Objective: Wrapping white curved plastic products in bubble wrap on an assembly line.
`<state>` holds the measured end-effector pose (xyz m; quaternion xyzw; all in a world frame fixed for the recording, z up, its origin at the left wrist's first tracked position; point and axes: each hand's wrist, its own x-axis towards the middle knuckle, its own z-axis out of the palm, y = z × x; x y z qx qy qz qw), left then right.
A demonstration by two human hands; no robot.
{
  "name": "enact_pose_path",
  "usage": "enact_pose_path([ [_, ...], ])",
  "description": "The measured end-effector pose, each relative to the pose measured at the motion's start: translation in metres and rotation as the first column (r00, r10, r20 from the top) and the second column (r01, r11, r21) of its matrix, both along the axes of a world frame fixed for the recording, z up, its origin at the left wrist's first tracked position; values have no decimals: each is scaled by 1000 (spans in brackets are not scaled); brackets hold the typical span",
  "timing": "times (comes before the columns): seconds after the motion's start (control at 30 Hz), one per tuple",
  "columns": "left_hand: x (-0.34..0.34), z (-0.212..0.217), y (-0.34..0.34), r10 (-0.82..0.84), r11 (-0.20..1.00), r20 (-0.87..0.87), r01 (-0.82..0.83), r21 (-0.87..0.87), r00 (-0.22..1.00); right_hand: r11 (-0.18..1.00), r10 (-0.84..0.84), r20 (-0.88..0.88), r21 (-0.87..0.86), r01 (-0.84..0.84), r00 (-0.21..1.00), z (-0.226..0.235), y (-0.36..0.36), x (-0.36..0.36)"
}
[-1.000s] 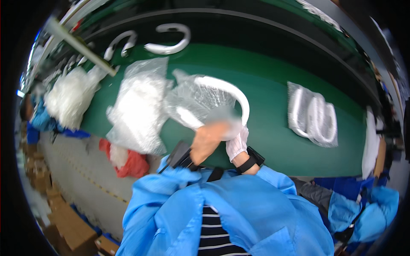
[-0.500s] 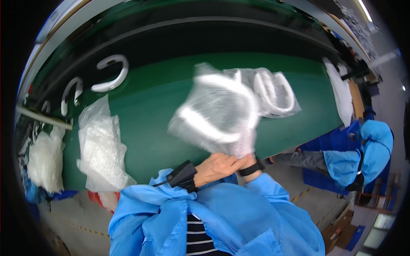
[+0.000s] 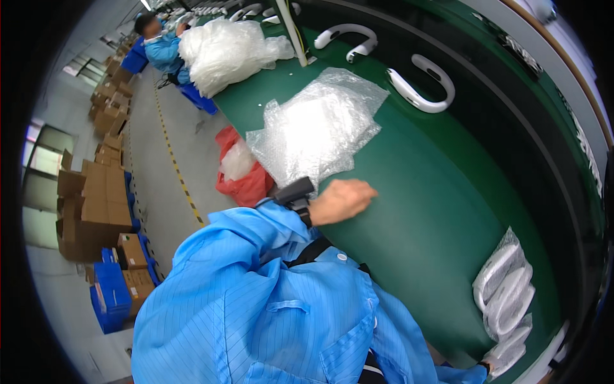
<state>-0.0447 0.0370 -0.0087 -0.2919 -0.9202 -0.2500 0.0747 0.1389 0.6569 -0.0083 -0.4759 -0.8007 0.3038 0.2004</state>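
My left hand (image 3: 343,201) is over the green table with its fingers curled in, and nothing shows in it. Close by lies a loose pile of clear bubble-wrap bags (image 3: 320,128). Far to the lower right, my right hand (image 3: 488,368) is at a bagged white curved part (image 3: 510,349); the bag covers its fingers, so its grip is hidden. Further white curved parts in bubble bags (image 3: 505,288) lie beside it, along the table's right side. Two bare white U-shaped parts, one hook-like (image 3: 425,89) and another (image 3: 348,38), rest at the back.
The green table (image 3: 422,211) runs away to the upper left, with a pale post (image 3: 291,32) on it. A big heap of clear bags (image 3: 227,54) lies beyond, near a co-worker in blue (image 3: 163,51). On the floor are a red bag (image 3: 240,176) and stacked cartons (image 3: 96,205).
The view has swung left. The bagged part that was before me is now among the other bagged parts at lower right. My hands have moved apart, the left one toward the bubble-wrap pile.
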Motion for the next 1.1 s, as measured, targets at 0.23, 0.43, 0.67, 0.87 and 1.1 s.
enact_pose_path([
  [0.23, 1, 6, -98, 616, 787, 34, -613, -67, 787, 970, -203, -318, -197, 145, 926, 24, -49, -14],
  [0.43, 31, -19, -114, 364, 898, -55, -366, -244, 930, 794, 559, 144, 190, -578, 816, -6, -191, -141],
  [0.67, 15, 18, -122, 648, 761, -51, -645, 72, 760, 677, 511, -108, -560, -477, 853, -71, -300, -491],
  [0.87, -38, 98, -136, 766, 443, 136, -669, 596, 628, 728, 486, -105, -501, -468, 868, -169, -234, -582],
  [1.1, -103, 46, -122, 412, 911, -196, -398, 105, 890, 732, 679, 185, -233, -640, 710, -77, -356, -510],
])
